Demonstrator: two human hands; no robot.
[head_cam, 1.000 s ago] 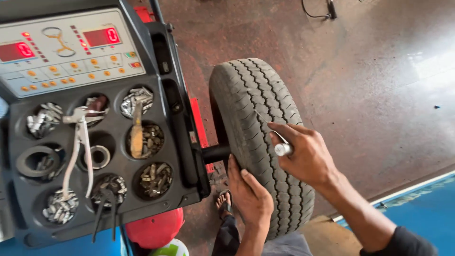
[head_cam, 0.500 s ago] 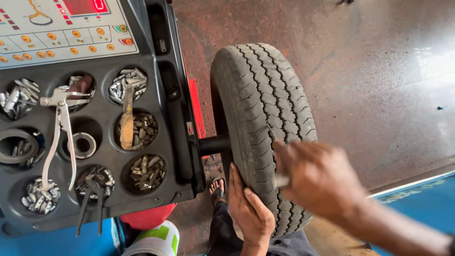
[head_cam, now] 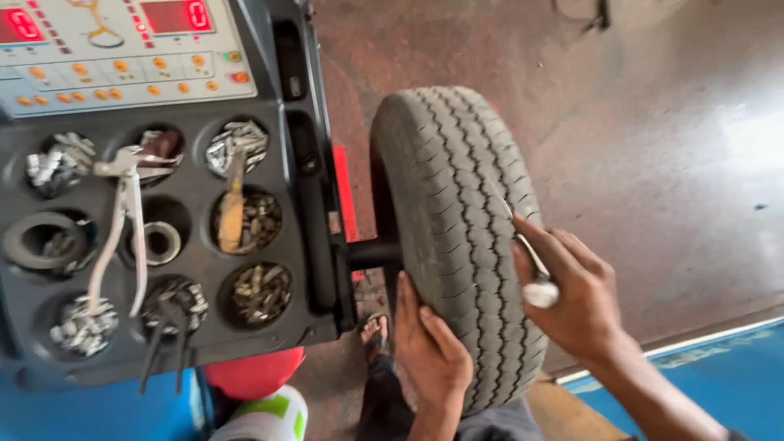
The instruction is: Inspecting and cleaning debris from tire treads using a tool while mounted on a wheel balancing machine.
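The right hand [head_cam: 581,296] gripped a thin pointed tool [head_cam: 523,245], its tip against the tire [head_cam: 461,237] tread just left of the fingers. The left hand [head_cam: 431,349] lay flat and open on the tire's near sidewall, the weight tray [head_cam: 196,204] farther left.

Far sidewall and rim of the worn grey rubber tyre [head_cam: 461,237] hidden behind its own tread. Black steel shaft [head_cam: 371,253] visible only between machine and tyre. Left hand [head_cam: 433,351] flat on the tread; wrist cut by the bottom edge. Right hand [head_cam: 576,298] motion-blurred, closed on a thin white-handled metal tool [head_cam: 527,261]; tip too fine to resolve. Small metal weights in the black plastic tray [head_cam: 294,212]: individual shapes indistinct. Sandalled foot [head_cam: 376,335] partly covered by the tyre.
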